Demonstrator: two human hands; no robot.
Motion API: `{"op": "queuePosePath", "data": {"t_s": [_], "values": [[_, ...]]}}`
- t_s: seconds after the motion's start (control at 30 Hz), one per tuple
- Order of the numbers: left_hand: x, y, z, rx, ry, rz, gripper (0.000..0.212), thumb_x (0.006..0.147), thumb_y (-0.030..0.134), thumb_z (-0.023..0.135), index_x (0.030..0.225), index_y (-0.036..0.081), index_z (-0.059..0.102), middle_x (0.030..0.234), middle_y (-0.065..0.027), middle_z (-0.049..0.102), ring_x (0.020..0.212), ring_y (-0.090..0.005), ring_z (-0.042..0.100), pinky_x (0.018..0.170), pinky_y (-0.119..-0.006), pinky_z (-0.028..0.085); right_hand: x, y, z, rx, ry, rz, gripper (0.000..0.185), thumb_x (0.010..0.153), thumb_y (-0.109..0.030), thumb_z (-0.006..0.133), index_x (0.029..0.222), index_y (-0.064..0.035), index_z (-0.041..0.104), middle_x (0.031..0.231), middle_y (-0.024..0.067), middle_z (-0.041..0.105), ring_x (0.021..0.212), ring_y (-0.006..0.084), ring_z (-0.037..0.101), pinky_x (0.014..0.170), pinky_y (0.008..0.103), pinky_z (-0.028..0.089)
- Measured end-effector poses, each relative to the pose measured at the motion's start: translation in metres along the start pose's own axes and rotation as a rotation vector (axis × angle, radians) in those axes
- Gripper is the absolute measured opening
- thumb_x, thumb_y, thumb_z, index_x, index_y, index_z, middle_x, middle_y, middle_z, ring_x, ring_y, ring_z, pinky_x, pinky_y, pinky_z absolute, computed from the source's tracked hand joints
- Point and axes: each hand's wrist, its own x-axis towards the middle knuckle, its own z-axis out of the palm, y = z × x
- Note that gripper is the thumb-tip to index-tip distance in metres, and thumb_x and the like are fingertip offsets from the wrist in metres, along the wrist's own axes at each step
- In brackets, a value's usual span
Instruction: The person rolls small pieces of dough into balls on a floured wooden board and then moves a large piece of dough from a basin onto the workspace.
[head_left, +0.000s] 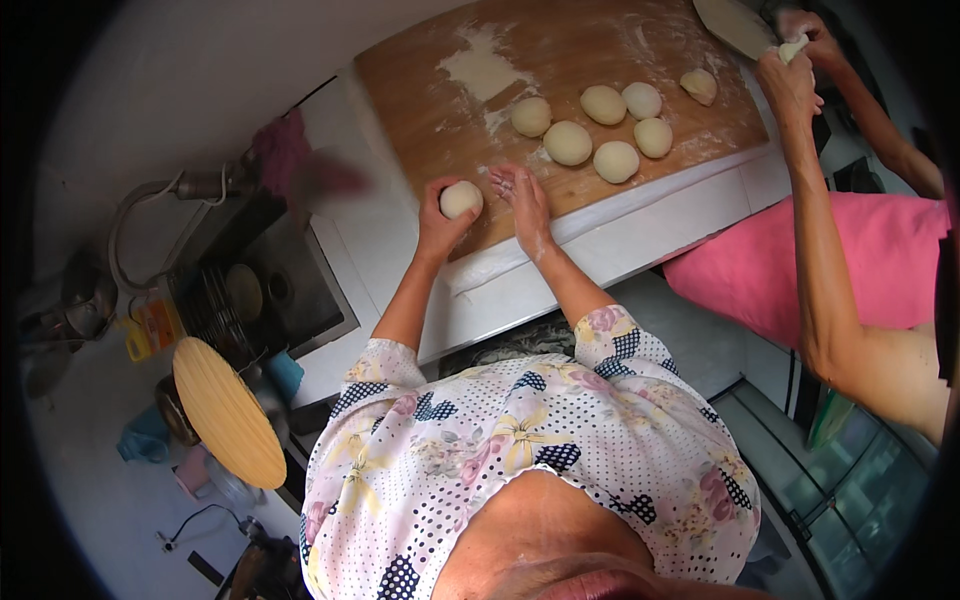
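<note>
My left hand (441, 221) is curled around a round ball of dough (461, 199) at the near left corner of a wooden board (420, 97). To its right, my right hand (526, 202) is held on edge over the board, palm towards the ball and apart from it. Flour whitens its fingers, and nothing shows in it. Several more dough balls (568, 143) sit in a loose group beyond and to the right of that hand. A smaller dough lump (699, 87) lies farther right, near the board's edge.
At the right, a co-worker's hands (795, 71) hold a piece of dough (793, 49) beside a large pale disc (735, 26). Loose flour (484, 64) covers part of the board's far side. A sink (289, 277) is at my left, with a round wooden board (229, 412) nearer me.
</note>
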Motion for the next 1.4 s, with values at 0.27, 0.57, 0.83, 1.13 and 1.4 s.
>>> {"op": "queuePosePath", "data": {"t_s": [0.27, 0.57, 0.83, 1.13, 1.4], "values": [[0.016, -0.023, 0.013, 0.036, 0.181, 0.024, 0.029, 0.078, 0.016, 0.052, 0.102, 0.001, 0.045, 0.103, -0.0136, 0.051, 0.096, -0.0238, 0.049, 0.085, -0.032, 0.039, 0.013, 0.009, 0.031, -0.208, -0.141, -0.083, 0.042, 0.093, -0.029, 0.026, 0.113, 0.0034, 0.043, 0.107, 0.0147, 0.052, 0.102, 0.02, 0.048, 0.089, 0.0286, 0.036], [0.009, -0.015, 0.015, -0.249, 0.124, 0.095, 0.043, 0.089, 0.027, 0.037, 0.123, 0.0, 0.037, 0.124, -0.0142, 0.04, 0.114, -0.024, 0.039, 0.097, -0.032, 0.029, 0.011, 0.018, 0.031, -0.196, -0.129, -0.071, 0.04, 0.093, -0.029, 0.026, 0.108, 0.002, 0.047, 0.106, 0.0129, 0.052, 0.1, 0.0189, 0.049, 0.088, 0.0296, 0.037], [0.027, -0.031, 0.018, -0.23, 0.104, 0.084, 0.054, 0.092, 0.04, 0.029, 0.128, 0.0, 0.03, 0.13, -0.0141, 0.034, 0.119, -0.025, 0.034, 0.1, -0.032, 0.025, 0.011, 0.024, 0.043, -0.857, -0.058, -0.363, 0.029, 0.088, -0.027, 0.038, 0.094, -0.0046, 0.056, 0.096, 0.0154, 0.055, 0.088, 0.0299, 0.053, 0.074, 0.0319, 0.041], [0.021, -0.03, 0.019, -0.321, 0.191, 0.042, 0.055, 0.092, 0.04, 0.027, 0.127, -0.002, 0.031, 0.131, -0.0146, 0.033, 0.122, -0.0231, 0.031, 0.1, -0.031, 0.023, 0.003, 0.035, 0.048, -0.705, 0.003, -0.388, 0.025, 0.086, -0.023, 0.041, 0.091, -0.0036, 0.056, 0.093, 0.0138, 0.058, 0.087, 0.028, 0.054, 0.076, 0.0345, 0.041], [0.027, -0.022, 0.015, -0.531, 0.113, 0.0, 0.055, 0.092, 0.04, 0.029, 0.129, 0.0, 0.028, 0.129, -0.0143, 0.034, 0.121, -0.0228, 0.032, 0.1, -0.03, 0.023, -0.008, 0.037, 0.059, -0.457, 0.256, -0.419, 0.035, 0.089, -0.026, 0.038, 0.073, -0.0025, 0.058, 0.075, 0.0089, 0.059, 0.074, 0.0179, 0.055, 0.069, 0.0298, 0.041]]}}
